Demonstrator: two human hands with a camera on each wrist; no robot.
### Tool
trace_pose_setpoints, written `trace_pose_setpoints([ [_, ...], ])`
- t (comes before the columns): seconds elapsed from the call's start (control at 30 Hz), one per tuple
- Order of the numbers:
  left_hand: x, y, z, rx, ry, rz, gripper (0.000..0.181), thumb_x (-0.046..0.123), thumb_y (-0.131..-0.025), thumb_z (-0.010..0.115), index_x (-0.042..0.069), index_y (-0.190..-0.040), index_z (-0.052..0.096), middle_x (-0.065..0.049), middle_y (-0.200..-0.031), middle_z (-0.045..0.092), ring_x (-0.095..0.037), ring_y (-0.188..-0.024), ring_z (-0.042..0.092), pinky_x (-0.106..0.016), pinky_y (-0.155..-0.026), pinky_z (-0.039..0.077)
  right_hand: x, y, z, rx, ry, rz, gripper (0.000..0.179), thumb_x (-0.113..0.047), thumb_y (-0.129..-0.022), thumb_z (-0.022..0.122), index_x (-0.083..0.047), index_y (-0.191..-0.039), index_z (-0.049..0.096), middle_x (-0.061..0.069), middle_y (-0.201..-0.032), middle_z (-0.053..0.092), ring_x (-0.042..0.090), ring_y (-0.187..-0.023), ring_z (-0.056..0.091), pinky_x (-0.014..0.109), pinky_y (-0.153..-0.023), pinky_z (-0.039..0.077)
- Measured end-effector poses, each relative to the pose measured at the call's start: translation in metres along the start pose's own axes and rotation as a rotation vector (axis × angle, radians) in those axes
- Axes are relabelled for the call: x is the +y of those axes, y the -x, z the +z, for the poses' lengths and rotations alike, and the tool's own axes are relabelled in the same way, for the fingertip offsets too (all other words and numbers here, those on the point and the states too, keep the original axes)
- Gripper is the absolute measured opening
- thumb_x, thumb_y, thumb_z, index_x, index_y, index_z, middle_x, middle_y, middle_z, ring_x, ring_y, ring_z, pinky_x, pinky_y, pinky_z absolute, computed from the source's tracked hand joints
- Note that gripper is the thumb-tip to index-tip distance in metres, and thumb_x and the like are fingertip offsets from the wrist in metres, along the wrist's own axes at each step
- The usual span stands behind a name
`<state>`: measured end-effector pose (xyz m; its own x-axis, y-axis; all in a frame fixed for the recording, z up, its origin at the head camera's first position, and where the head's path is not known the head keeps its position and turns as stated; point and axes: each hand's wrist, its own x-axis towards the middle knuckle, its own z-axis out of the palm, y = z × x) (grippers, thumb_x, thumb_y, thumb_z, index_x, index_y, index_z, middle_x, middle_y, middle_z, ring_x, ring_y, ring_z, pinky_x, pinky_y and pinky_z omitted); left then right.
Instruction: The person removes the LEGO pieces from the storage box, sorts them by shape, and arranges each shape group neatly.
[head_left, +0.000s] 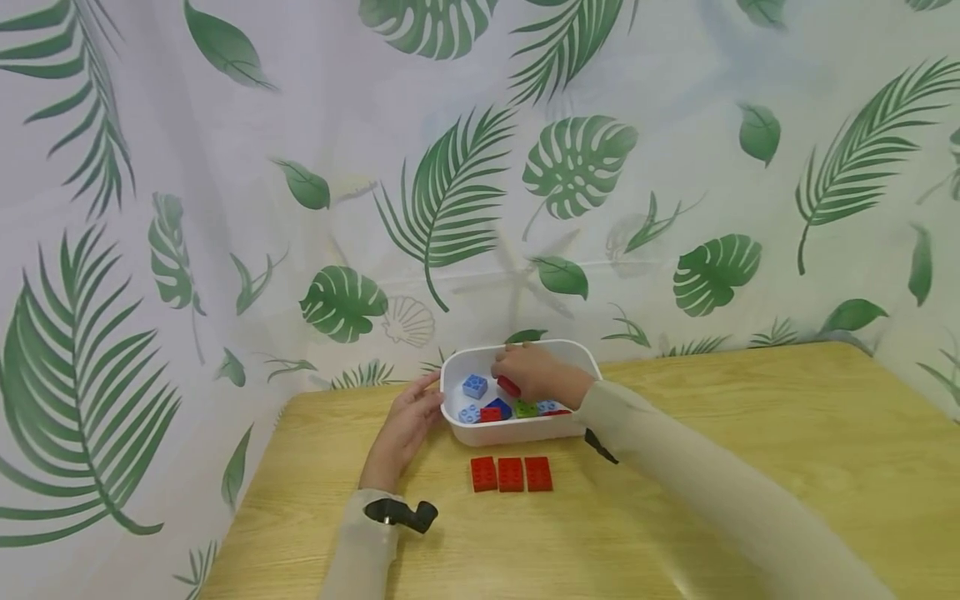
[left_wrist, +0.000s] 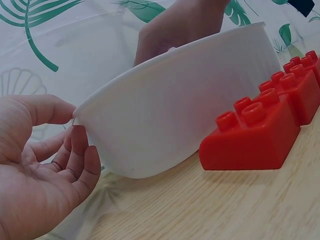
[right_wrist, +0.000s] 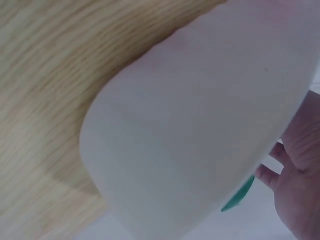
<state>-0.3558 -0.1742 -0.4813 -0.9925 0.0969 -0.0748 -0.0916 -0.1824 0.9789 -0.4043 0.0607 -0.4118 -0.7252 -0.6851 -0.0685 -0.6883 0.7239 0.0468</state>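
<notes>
A white plastic tub [head_left: 517, 429] stands on the table with toy building bricks inside. My left hand [head_left: 408, 422] holds its left end; in the left wrist view the thumb and curled fingers meet at the rim. My right hand [head_left: 534, 372] reaches over the near wall into the tub, fingers pointing down, and grips a red brick [head_left: 508, 386]. In the right wrist view the tub wall hides most of what this hand [right_wrist: 302, 170] holds. Three red bricks [head_left: 511, 475] lie side by side in a row in front of the tub, studs up.
Inside the tub lie a light blue brick [head_left: 475, 385], a dark blue brick [head_left: 499, 407], a green brick [head_left: 527, 409] and several others. The wooden table [head_left: 720, 433] ends at a leaf-patterned curtain [head_left: 480, 225] close behind the tub.
</notes>
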Motion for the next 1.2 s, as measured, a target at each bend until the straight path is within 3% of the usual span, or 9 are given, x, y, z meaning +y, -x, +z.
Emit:
trace_pose_setpoints([
  [0.17, -0.001, 0.0, -0.001, -0.009, -0.005, 0.003, 0.051, 0.003, -0.101, 0.055, 0.005, -0.151, 0.046, -0.012, -0.127, 0.059, -0.016, -0.109, 0.061, -0.027, -0.094, 0.051, 0.0, 0.007, -0.007, 0.065, 0.003, -0.026, 0.046, -0.008, -0.083, 0.082, -0.012, -0.126, 0.068, 0.007, -0.122, 0.069, 0.027, -0.117, 0.059, 0.049, -0.108, 0.047],
  [0.37, 0.0, 0.001, -0.003, -0.014, 0.009, 0.006, 0.051, 0.002, -0.101, 0.055, 0.005, -0.151, 0.046, -0.011, -0.123, 0.061, -0.014, -0.108, 0.061, -0.026, -0.093, 0.051, -0.001, 0.025, -0.021, 0.18, -0.03, -0.047, 0.042, -0.005, -0.085, 0.077, -0.013, -0.124, 0.066, 0.006, -0.122, 0.068, 0.027, -0.119, 0.06, 0.048, -0.105, 0.05],
  [0.57, 0.002, 0.003, -0.003, -0.005, 0.009, 0.0, 0.051, 0.003, -0.101, 0.054, 0.005, -0.151, 0.046, -0.017, -0.131, 0.059, -0.018, -0.112, 0.061, -0.026, -0.093, 0.052, -0.005, 0.053, -0.033, 0.305, -0.064, -0.108, 0.047, -0.003, -0.08, 0.081, -0.011, -0.123, 0.064, 0.006, -0.123, 0.069, 0.027, -0.117, 0.062, 0.046, -0.104, 0.052],
  [0.8, 0.002, 0.0, -0.004, 0.003, 0.017, -0.004, 0.051, 0.002, -0.1, 0.055, 0.007, -0.15, 0.047, -0.013, -0.127, 0.062, -0.014, -0.11, 0.063, -0.027, -0.094, 0.052, -0.006, 0.086, -0.037, 0.484, -0.11, -0.2, 0.049, -0.008, -0.079, 0.086, -0.008, -0.123, 0.063, 0.007, -0.119, 0.07, 0.026, -0.111, 0.065, 0.043, -0.098, 0.055],
  [1.03, 0.003, 0.0, -0.001, -0.003, 0.022, -0.013, 0.051, 0.002, -0.1, 0.055, 0.007, -0.15, 0.047, -0.015, -0.13, 0.06, -0.018, -0.114, 0.062, -0.027, -0.094, 0.052, -0.01, 0.121, -0.032, 0.531, -0.129, -0.202, 0.056, -0.015, -0.079, 0.088, -0.009, -0.126, 0.06, 0.005, -0.122, 0.069, 0.024, -0.112, 0.066, 0.042, -0.096, 0.056],
  [1.2, 0.002, 0.001, 0.0, -0.009, 0.009, -0.018, 0.05, 0.003, -0.101, 0.055, 0.008, -0.151, 0.048, -0.018, -0.135, 0.057, -0.021, -0.117, 0.06, -0.027, -0.094, 0.052, -0.012, 0.141, -0.019, 0.484, -0.291, -0.149, 0.056, -0.016, -0.078, 0.089, -0.012, -0.125, 0.06, 0.0, -0.118, 0.069, 0.017, -0.105, 0.065, 0.034, -0.088, 0.059],
])
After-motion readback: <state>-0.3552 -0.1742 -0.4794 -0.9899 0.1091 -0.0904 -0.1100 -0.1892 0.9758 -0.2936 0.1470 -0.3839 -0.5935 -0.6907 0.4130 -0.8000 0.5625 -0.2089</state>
